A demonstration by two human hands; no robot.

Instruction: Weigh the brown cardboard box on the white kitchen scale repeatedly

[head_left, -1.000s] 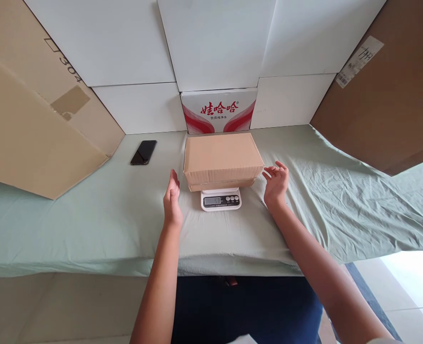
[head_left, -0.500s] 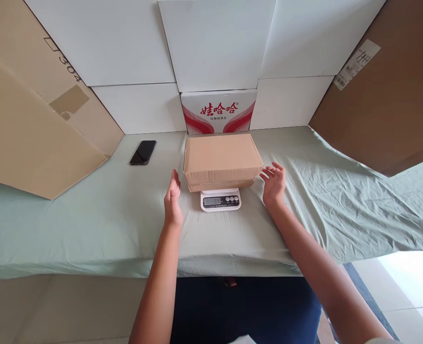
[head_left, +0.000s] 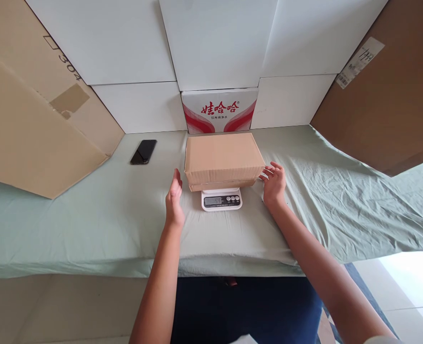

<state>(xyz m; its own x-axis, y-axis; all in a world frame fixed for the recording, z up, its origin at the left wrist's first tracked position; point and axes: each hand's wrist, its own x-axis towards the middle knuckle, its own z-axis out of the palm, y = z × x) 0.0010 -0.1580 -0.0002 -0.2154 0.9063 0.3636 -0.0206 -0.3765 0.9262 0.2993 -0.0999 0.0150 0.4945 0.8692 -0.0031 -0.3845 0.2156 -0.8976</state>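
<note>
A brown cardboard box (head_left: pixel 223 155) rests on a white digital kitchen scale (head_left: pixel 221 201), whose front with the display and several buttons sticks out below the box. The digits on the display are too faint to read surely. My left hand (head_left: pixel 174 198) is upright just left of the box, open, palm turned inward and apart from it. On the other side my right hand (head_left: pixel 274 182) is open with its fingers slightly curled beside the box's right front corner. Whether its fingertips touch the cardboard I cannot tell.
A black smartphone (head_left: pixel 144 152) lies on the green cloth (head_left: pixel 89 215) to the left. Behind the box stands a white and red carton (head_left: pixel 219 111) against white panels (head_left: pixel 218 43). Large cardboard sheets flank both sides, left (head_left: pixel 35 119) and right (head_left: pixel 390 105).
Almost nothing differs. My left hand is very slightly closer to the box, and the view has shifted a little. The box stays on the scale.
</note>
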